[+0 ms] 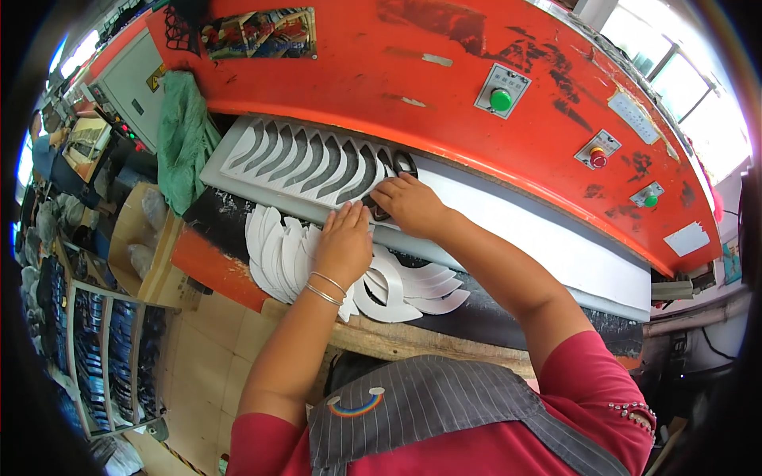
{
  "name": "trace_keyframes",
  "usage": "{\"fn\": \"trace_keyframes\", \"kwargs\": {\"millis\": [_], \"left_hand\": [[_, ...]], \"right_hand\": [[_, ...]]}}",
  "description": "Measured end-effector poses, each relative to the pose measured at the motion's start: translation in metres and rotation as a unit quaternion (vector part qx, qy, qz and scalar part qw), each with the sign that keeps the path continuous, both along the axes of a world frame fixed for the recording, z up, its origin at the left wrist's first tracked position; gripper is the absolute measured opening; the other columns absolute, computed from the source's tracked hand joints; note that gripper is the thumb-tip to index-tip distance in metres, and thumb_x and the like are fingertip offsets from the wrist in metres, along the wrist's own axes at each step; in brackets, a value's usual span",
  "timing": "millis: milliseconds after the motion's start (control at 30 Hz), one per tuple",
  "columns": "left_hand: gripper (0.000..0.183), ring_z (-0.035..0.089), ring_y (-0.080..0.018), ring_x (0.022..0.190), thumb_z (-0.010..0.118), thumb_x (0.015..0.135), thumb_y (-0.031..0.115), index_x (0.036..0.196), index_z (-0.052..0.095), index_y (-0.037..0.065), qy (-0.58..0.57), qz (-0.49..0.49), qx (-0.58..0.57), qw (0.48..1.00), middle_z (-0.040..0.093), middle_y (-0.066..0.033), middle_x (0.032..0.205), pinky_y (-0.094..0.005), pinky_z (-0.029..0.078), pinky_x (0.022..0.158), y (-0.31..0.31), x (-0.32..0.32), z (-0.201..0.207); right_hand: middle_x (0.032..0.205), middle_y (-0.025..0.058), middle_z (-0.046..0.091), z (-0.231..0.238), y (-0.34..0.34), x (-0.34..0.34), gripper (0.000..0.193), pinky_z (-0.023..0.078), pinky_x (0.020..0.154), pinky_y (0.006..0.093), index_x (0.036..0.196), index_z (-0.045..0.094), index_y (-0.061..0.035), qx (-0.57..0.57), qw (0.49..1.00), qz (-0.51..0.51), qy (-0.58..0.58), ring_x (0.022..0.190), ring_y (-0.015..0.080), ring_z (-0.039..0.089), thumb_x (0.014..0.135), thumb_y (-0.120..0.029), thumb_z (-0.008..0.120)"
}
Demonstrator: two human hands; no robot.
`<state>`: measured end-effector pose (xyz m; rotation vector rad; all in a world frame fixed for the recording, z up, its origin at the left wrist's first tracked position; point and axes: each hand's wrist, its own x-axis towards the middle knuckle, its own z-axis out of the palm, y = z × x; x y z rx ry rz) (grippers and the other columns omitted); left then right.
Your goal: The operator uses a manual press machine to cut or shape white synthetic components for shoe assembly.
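Note:
A white sheet [516, 230] lies on a pale grey board [238, 178] under the red press. A row of curved, crescent-shaped openings [317, 165] has been cut in its left part, with dark material showing through. At the right end of that row sits a dark curved cutting die [406, 163], partly covered by my right hand [409, 206], whose fingers are bent over it. My left hand [346, 244] lies with fingers stretched out at the sheet's near edge, fingertips close to the die's near end. Below it, white curved cut pieces [274, 252] are piled, some with openings.
The red press body [357, 71] rises behind the sheet, carrying green buttons [500, 100] and a red button [598, 158]. A wooden edge [429, 339] runs before me. To the left are green cloth [184, 139], a cardboard box [135, 238] and a loaded rack [111, 357].

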<state>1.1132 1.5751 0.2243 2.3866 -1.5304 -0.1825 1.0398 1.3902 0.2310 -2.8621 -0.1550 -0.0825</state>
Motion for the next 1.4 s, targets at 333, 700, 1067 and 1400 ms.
{"fn": "trace_keyframes", "kwargs": {"millis": [333, 700, 1067, 1400], "left_hand": [[0.05, 0.037, -0.0304, 0.135, 0.045, 0.086, 0.007, 0.135, 0.043, 0.0, 0.005, -0.025, 0.092, 0.995, 0.041, -0.0167, 0.144, -0.0466, 0.027, 0.111, 0.04, -0.01, -0.01], [0.052, 0.056, -0.0198, 0.109, 0.076, 0.081, 0.023, 0.12, 0.051, -0.001, 0.722, -0.081, -0.042, 0.686, 0.06, -0.0114, 0.112, -0.0332, 0.043, 0.097, 0.052, -0.108, 0.093], [0.052, 0.057, -0.0097, 0.099, 0.08, 0.077, 0.016, 0.119, 0.052, 0.001, 0.741, -0.094, 0.091, 0.659, 0.062, -0.0048, 0.11, -0.0273, 0.046, 0.087, 0.083, -0.126, 0.115], [0.034, 0.065, -0.013, 0.076, 0.077, 0.08, 0.026, 0.098, 0.064, 0.0, 0.62, 0.046, -0.211, 0.754, 0.069, -0.0077, 0.084, -0.0289, 0.051, 0.069, 0.07, -0.13, 0.113]], "right_hand": [[0.099, 0.0129, 0.063, 0.088, 0.003, -0.034, 0.039, 0.051, 0.079, 0.0366, 0.102, 0.063, -0.0028, 0.226, 0.971, -0.031, 0.066, 0.094, 0.0293, 0.062, 0.065, -0.007, 0.075], [0.11, 0.0127, 0.062, 0.121, 0.078, -0.173, 0.047, 0.046, 0.092, 0.0365, 0.122, 0.057, -0.0003, 0.439, 0.886, -0.133, -0.062, 0.104, 0.0263, 0.06, 0.085, -0.026, 0.07], [0.093, 0.0139, 0.068, 0.091, 0.131, -0.226, 0.055, 0.053, 0.073, 0.0331, 0.128, 0.048, -0.0036, 0.528, 0.837, -0.121, 0.082, 0.083, 0.0222, 0.069, 0.08, -0.017, 0.072], [0.13, 0.0115, 0.052, 0.1, 0.123, -0.191, 0.058, 0.042, 0.098, 0.0342, 0.136, 0.043, 0.0011, 0.749, 0.63, -0.182, 0.089, 0.119, 0.0193, 0.05, 0.096, -0.041, 0.05]]}}
